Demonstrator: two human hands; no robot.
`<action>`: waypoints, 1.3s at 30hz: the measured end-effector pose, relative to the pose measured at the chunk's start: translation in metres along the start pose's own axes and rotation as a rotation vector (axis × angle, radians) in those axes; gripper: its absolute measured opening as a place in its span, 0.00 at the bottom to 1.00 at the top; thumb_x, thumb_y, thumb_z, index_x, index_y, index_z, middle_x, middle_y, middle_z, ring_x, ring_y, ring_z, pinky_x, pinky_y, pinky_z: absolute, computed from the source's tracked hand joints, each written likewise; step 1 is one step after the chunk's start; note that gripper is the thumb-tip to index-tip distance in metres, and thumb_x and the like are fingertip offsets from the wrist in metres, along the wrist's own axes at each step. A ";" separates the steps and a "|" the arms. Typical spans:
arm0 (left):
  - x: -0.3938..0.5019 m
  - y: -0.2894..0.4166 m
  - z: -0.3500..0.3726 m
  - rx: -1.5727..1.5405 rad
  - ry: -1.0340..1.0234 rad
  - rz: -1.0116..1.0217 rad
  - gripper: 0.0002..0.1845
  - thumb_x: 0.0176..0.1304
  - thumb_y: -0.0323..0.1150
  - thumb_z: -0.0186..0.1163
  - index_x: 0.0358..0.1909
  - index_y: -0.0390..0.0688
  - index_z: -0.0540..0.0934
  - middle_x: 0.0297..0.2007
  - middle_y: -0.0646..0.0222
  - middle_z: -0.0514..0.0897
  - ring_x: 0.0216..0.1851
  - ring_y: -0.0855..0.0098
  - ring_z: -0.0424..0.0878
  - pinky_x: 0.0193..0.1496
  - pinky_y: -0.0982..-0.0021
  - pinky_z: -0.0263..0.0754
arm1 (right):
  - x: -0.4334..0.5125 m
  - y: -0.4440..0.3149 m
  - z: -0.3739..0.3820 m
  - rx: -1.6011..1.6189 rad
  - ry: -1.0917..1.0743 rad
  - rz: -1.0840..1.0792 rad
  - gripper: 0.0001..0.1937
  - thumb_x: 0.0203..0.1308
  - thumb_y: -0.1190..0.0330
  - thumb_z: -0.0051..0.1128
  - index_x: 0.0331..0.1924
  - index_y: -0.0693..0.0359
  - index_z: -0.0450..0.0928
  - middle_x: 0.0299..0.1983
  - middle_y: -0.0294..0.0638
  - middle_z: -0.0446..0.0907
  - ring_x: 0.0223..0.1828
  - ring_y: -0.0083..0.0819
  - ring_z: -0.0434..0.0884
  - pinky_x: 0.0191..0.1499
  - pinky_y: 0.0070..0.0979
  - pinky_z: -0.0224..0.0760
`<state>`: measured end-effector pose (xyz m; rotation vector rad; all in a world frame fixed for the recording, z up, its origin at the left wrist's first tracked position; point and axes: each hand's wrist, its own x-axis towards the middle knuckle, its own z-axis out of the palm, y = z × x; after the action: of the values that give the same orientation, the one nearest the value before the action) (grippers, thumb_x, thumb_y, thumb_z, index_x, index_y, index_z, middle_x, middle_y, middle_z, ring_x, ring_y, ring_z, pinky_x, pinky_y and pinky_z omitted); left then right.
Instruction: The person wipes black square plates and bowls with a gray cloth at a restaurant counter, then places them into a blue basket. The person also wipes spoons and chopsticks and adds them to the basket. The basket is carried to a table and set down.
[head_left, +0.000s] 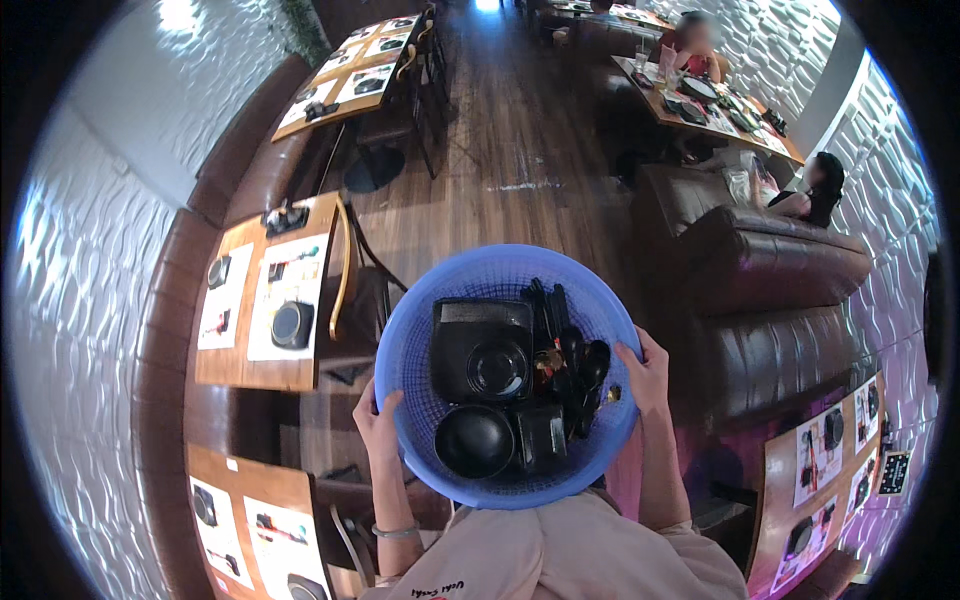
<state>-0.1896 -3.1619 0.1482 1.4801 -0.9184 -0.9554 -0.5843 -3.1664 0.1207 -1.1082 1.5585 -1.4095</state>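
Note:
Both hands hold a round blue plastic basket (397, 315) in front of my body. My left hand (379, 420) grips its left rim with the thumb over the edge, and a bangle circles that wrist. At the right rim, my right hand (646, 367) holds on the same way. Inside lie a black square plate (457, 330) with a small round black dish (498, 367) on it, a black round bowl (474, 442), a small black rectangular dish (543, 435), and several black spoons (594, 364) and other dark utensils at the right.
Set wooden tables (300, 375) with chairs stand at the left, beside a brown padded bench (169, 300). A wooden floor aisle (517, 150) runs ahead. Two people sit at the upper right, near a table (660, 112) with dishes. Brown sofas (780, 262) and another set table (780, 465) are at the right.

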 end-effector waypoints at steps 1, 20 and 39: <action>0.029 0.006 0.010 -0.017 -0.008 0.011 0.21 0.58 0.21 0.62 0.55 0.28 0.80 0.44 0.65 0.86 0.43 0.76 0.81 0.53 0.73 0.73 | 0.028 -0.001 0.011 0.010 0.005 0.008 0.18 0.60 0.74 0.61 0.55 0.71 0.81 0.43 0.37 0.85 0.45 0.23 0.80 0.53 0.23 0.71; 0.522 0.051 0.238 -0.076 -0.090 0.013 0.22 0.57 0.22 0.64 0.55 0.27 0.81 0.43 0.66 0.86 0.43 0.76 0.81 0.52 0.73 0.73 | 0.528 0.011 0.161 0.011 0.042 0.096 0.19 0.59 0.77 0.61 0.56 0.71 0.80 0.45 0.38 0.85 0.45 0.23 0.81 0.53 0.22 0.72; 1.044 0.142 0.563 0.002 0.002 -0.044 0.21 0.60 0.24 0.65 0.57 0.31 0.80 0.45 0.65 0.86 0.45 0.73 0.81 0.54 0.71 0.73 | 1.158 -0.032 0.283 -0.061 0.029 0.006 0.19 0.61 0.71 0.62 0.55 0.70 0.81 0.42 0.38 0.86 0.44 0.23 0.81 0.51 0.24 0.73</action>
<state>-0.3249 -4.3491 0.1613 1.5082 -0.8891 -0.9846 -0.7185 -4.3510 0.1451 -1.1230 1.6334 -1.3880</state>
